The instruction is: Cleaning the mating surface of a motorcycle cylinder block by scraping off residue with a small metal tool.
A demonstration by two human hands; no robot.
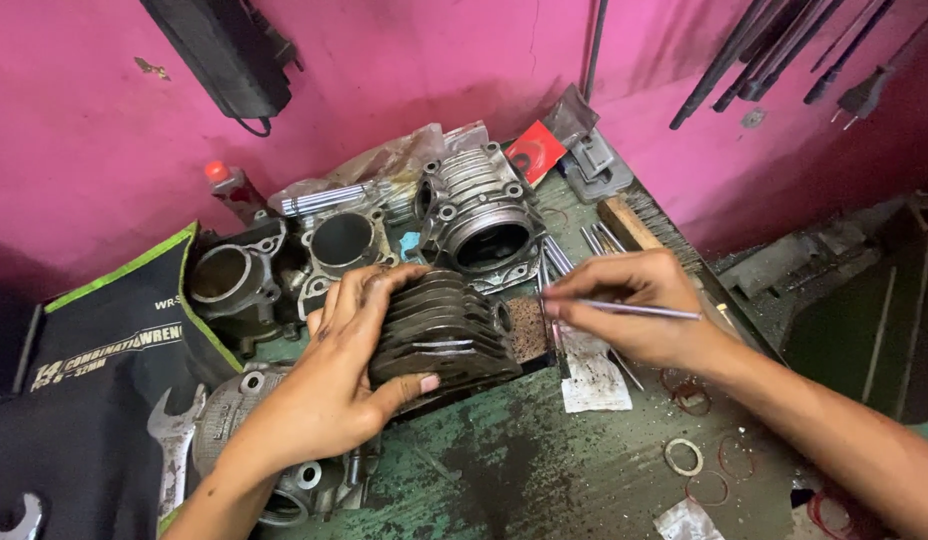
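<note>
Finned cylinder (439, 335) in left hand (334, 385) grip, red packet (534, 152) behind.

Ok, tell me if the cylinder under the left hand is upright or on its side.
On its side: the cylinder shows fins on top, left hand gripping it.

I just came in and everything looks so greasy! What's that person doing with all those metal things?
A person is working at a worn green workbench. The left hand grips a dark, dirty finned metal engine cylinder. The right hand holds a thin silver metal rod next to it. Behind stand more grey metal cylinders, and a black wrench pouch lies at the left.
</note>
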